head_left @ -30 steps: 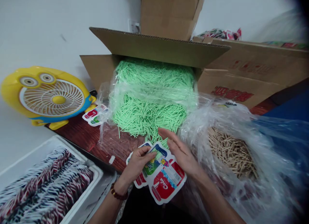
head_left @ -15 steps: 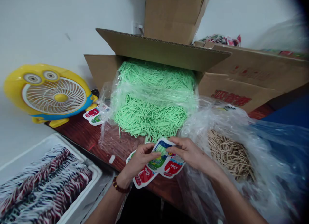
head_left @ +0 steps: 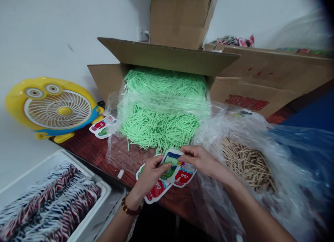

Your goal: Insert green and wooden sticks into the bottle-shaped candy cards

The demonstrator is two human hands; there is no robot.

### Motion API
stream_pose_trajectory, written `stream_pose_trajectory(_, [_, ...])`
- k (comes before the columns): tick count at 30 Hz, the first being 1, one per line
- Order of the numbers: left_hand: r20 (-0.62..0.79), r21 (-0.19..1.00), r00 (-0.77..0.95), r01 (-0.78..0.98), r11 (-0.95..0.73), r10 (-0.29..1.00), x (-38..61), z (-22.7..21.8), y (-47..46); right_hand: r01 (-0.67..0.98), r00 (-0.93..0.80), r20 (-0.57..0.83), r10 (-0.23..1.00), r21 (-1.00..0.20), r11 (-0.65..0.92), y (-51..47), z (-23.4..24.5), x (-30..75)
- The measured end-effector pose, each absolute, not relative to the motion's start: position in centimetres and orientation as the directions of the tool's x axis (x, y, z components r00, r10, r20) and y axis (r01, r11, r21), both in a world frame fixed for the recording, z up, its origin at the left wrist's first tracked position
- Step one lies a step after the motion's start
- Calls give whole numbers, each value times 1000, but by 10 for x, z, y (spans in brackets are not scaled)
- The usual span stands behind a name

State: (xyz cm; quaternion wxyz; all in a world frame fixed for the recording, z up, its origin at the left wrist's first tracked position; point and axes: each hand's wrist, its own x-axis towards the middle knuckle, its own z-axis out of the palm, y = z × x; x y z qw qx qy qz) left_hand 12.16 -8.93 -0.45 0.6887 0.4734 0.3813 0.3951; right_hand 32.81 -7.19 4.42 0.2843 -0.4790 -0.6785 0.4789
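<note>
My left hand (head_left: 150,171) is closed on a small stack of printed bottle-shaped plastic packets (head_left: 167,176), red, green and blue, held over the table's front edge. My right hand (head_left: 199,159) pinches the top edge of the same stack from the right. Just beyond the hands, a heap of green sticks (head_left: 161,113) in clear plastic spills out of an open cardboard box (head_left: 167,56). To the right, a clear bag (head_left: 261,137) holds tan wooden sticks (head_left: 247,163).
A yellow cartoon desk fan (head_left: 52,106) stands at the left, with a few more printed packets (head_left: 102,126) beside it. A white tray (head_left: 101,186) of red, white and dark items sits at lower left. More cardboard boxes (head_left: 261,78) stand behind on the right.
My right hand went from open beside the packets to pinching their top edge. The stack has tilted and shifted slightly up and away from me.
</note>
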Motion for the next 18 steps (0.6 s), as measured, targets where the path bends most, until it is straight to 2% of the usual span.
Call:
stream_pose_trajectory(6, [-223, 892, 434, -272, 362, 873, 126, -4, -89, 383, -387, -15, 922, -912, 146, -71, 52, 329])
stream_pose_trajectory(13, [-160, 926, 404, -254, 279, 900, 132, 4, -91, 505, -373, -30, 927, -845, 176, -68, 54, 336])
stream_pose_trajectory(18, [-210, 897, 414, -278, 343, 885, 132, 3, -94, 541, -391, -49, 919, -820, 187, -67, 56, 340])
